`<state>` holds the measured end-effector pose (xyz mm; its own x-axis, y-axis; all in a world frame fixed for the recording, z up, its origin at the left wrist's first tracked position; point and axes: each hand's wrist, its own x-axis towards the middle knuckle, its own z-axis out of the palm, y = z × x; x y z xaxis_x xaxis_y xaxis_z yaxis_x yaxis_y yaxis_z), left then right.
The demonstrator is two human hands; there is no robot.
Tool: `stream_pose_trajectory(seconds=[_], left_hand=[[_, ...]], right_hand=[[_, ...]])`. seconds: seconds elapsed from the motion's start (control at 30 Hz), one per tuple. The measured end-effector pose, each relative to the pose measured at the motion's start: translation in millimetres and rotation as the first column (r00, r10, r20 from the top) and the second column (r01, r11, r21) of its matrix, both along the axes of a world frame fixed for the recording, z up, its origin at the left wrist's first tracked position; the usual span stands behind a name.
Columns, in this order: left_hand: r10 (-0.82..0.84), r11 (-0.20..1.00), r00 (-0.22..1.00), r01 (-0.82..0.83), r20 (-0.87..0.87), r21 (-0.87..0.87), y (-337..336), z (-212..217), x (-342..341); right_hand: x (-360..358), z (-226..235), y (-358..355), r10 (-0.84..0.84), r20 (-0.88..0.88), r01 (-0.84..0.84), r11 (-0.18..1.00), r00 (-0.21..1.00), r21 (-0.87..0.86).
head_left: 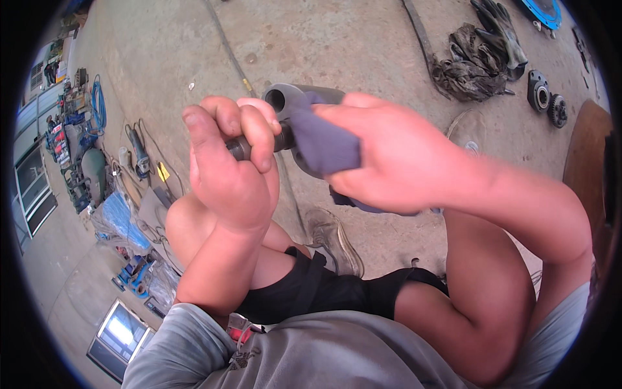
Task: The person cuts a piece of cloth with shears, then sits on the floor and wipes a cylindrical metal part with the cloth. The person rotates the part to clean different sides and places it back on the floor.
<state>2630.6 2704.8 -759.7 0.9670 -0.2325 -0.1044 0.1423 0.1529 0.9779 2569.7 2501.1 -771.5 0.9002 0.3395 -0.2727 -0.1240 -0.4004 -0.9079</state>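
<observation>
In the middle of the view I hold up a grey metal machine part (290,97) with a round bored end and a dark shaft (241,149) sticking out toward the left. My left hand (227,155) has its fingers wrapped round that shaft. Against the part's right side, my right hand (395,149) grips a dark purple-grey cloth (327,142) and presses it on the metal. The cloth and my fingers hide much of the part. Some of the cloth hangs below my right hand.
A crumpled dark rag (470,65) and black gloves (502,32) lie on the concrete floor at the far right, near a round flange (538,91) and a gear (558,110). An angle grinder (138,152) with its cord sits left. Tools and parts line the left wall.
</observation>
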Motion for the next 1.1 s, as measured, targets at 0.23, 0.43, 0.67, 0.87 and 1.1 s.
stream_pose_trajectory(seconds=[0.23, 0.43, 0.67, 0.87, 1.1], left_hand=[[-0.001, 1.0, 1.0, 0.001, 0.028, 0.006, 7.4, 0.3, -3.2], [-0.032, 0.999, 0.999, 0.032, 0.004, 0.011, 7.8, 0.8, 3.5], [-0.141, 0.988, 0.982, 0.133, 0.124, 0.073, 3.9, -2.8, -3.9], [-0.216, 0.975, 0.966, 0.207, 0.144, 0.074, 5.1, -1.7, -11.5], [-0.204, 0.978, 0.971, 0.196, 0.128, 0.075, 14.7, -0.5, -9.4]], right_hand=[[-21.8, 13.5, 9.5, 0.266, -0.096, -0.268, 0.963, 0.959, -0.014], [21.6, -3.2, -20.1, 0.077, 0.155, -0.077, 0.997, 0.985, -0.007], [29.3, 2.8, -8.3, 0.192, -0.265, -0.145, 0.972, 0.945, 0.187], [33.8, 15.9, -38.2, 0.22, -0.452, -0.081, 0.948, 0.864, 0.307], [29.3, 9.7, -23.2, 0.348, -0.462, -0.208, 0.922, 0.816, 0.328]])
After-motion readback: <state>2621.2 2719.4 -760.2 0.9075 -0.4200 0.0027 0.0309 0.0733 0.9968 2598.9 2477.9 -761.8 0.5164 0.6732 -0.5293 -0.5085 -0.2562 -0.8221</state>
